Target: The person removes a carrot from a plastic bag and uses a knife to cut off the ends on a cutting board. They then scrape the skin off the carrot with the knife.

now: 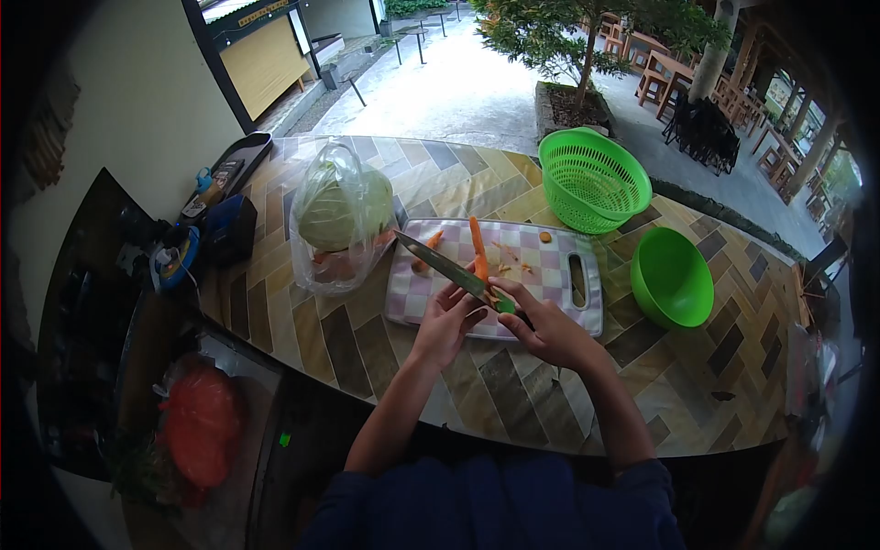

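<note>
My right hand (547,328) is closed around the handle of a large kitchen knife (442,263), its blade slanting up to the left. My left hand (444,325) grips the lower end of a carrot (478,246), which points away from me and passes behind the blade. Both hands are over the near edge of a pink-and-white checkered cutting board (587,316). Small peelings and a round carrot slice (545,236) lie on the board. Another carrot piece (434,241) rests at its left, partly hidden by the knife.
Left of the board stands a clear plastic bag (341,215) with a cabbage inside. A green colander (596,181) and a green bowl (672,278) are on the right. A black tray (243,151) sits at the far left; a red bag (203,422) lies lower left.
</note>
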`<state>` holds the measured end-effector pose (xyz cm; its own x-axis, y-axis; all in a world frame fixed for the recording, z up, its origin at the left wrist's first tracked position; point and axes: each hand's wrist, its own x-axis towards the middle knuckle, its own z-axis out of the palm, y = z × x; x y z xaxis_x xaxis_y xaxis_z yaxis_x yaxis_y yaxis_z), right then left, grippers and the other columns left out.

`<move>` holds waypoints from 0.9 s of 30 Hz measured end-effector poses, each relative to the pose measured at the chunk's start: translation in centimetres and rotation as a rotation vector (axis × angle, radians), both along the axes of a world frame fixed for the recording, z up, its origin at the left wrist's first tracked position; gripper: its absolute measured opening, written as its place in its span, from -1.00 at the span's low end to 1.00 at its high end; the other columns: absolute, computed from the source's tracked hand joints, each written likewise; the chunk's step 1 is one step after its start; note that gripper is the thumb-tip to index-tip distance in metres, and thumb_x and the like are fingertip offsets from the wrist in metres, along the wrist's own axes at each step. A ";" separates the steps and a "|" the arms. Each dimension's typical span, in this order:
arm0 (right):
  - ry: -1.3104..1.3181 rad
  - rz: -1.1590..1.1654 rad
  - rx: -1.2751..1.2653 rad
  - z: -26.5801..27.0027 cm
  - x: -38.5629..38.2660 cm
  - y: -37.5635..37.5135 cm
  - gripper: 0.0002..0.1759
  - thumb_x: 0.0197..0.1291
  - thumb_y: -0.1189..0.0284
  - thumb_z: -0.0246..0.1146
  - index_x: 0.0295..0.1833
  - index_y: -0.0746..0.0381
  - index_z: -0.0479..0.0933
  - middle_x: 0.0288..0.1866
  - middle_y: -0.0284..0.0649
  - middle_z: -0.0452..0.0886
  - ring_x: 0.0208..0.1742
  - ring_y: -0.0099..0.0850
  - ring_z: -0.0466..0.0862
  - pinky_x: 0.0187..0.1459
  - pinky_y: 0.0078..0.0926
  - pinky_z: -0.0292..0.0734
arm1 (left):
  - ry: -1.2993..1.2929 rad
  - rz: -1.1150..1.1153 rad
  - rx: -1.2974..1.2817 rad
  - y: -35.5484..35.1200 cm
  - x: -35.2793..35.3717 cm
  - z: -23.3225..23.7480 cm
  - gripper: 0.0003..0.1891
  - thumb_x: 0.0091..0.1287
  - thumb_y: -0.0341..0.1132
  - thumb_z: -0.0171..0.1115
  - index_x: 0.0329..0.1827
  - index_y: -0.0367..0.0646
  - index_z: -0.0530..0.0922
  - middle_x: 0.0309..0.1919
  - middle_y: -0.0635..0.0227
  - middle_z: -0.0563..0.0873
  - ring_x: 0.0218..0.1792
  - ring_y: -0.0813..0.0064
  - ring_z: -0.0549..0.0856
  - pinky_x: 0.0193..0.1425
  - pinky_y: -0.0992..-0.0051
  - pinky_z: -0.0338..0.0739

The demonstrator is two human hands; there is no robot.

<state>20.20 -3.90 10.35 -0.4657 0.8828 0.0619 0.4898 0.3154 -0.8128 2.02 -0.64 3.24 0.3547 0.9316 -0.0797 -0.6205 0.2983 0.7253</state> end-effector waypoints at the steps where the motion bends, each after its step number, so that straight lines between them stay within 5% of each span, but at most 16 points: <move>1: 0.003 -0.005 -0.006 0.0 0.0 0.0 -0.48 0.35 0.23 0.05 0.35 0.04 0.10 -0.25 0.16 0.60 -0.15 0.14 0.60 -0.16 -0.10 0.45 | -0.007 -0.002 -0.010 0.0 0.0 0.0 -0.52 0.37 -0.43 0.10 0.36 -0.14 0.28 0.03 0.39 0.60 -0.06 0.57 0.64 -0.06 0.59 0.58; 6: 0.023 -0.033 0.022 -0.6 -0.1 -0.2 -0.47 0.36 0.26 0.05 0.38 0.03 0.10 -0.31 0.04 0.62 -0.23 -0.02 0.66 -0.15 -0.26 0.47 | -0.021 -0.041 -0.009 -0.1 0.0 -0.2 -0.64 0.38 -0.43 0.08 0.23 -0.22 0.38 -0.04 0.32 0.63 -0.10 0.56 0.65 -0.05 0.56 0.58; 21: 0.000 -0.074 0.057 -0.6 -0.1 -0.2 -0.44 0.34 0.29 0.07 0.39 0.06 0.07 -0.37 0.06 0.60 -0.32 -0.01 0.64 -0.24 -0.27 0.46 | -0.097 -0.181 0.014 -0.2 -0.6 0.5 -0.71 0.43 -0.40 -0.02 0.18 -0.23 0.43 0.01 0.27 0.60 0.03 0.43 0.61 0.10 0.40 0.54; 27: 0.056 -0.040 0.009 -0.9 0.3 0.0 -0.43 0.37 0.27 0.04 0.41 0.05 0.03 -0.26 0.10 0.63 -0.15 0.05 0.64 -0.11 -0.23 0.45 | -0.104 -0.202 -0.010 -0.1 -0.7 -0.1 -0.65 0.43 -0.40 -0.01 0.26 -0.19 0.37 0.04 0.31 0.59 0.04 0.48 0.60 0.07 0.45 0.54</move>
<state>20.49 -3.86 9.43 -0.4255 0.8999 0.0952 0.4563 0.3042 -0.8362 1.30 -0.74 3.16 0.5410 0.8400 -0.0417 -0.6187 0.4310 0.6569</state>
